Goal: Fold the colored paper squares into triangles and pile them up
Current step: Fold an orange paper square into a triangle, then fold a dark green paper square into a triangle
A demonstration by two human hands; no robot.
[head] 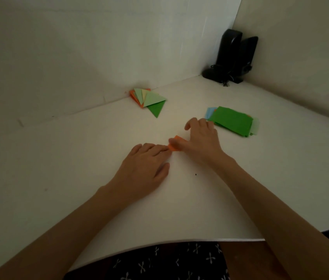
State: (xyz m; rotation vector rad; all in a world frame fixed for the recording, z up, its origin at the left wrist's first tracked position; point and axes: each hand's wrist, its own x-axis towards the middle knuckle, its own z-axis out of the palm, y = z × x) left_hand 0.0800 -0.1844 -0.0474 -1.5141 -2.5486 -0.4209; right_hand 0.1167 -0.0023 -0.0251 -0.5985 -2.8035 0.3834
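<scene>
Head view: your left hand lay flat, fingertips touching orange paper; right hand loose-fingered, thumb pressing it.

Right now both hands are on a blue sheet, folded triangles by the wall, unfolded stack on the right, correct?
The sheet is orange, not blue: the head view shows it between left hand and right hand. The folded triangles and unfolded stack are as you say.
</scene>
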